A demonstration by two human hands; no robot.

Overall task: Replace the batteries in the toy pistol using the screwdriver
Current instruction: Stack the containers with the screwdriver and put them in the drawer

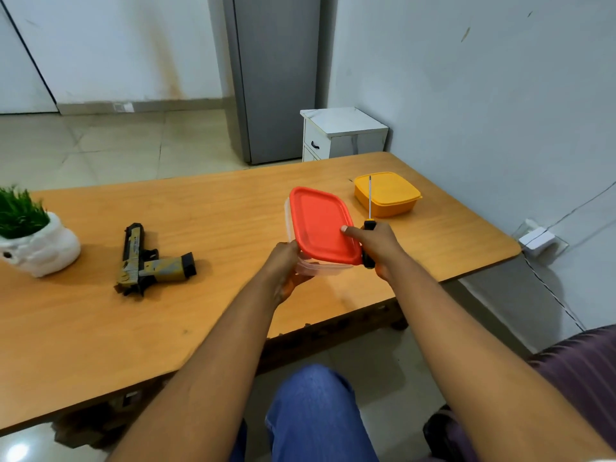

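Steady clear plastic box with red lid in gripping left hand; right hand, clutching black-handled screwdriver, presses lid at 3 o'clock.

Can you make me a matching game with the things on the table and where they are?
Things:
1. toy pistol
2. screwdriver
3. red-lidded box
4. yellow box

Places:
A. held between both hands
B. lying on the table, untouched, beside the plant pot
C. standing shut at the far end of the table
D. gripped in the right hand

Pairs: 1-B, 2-D, 3-A, 4-C
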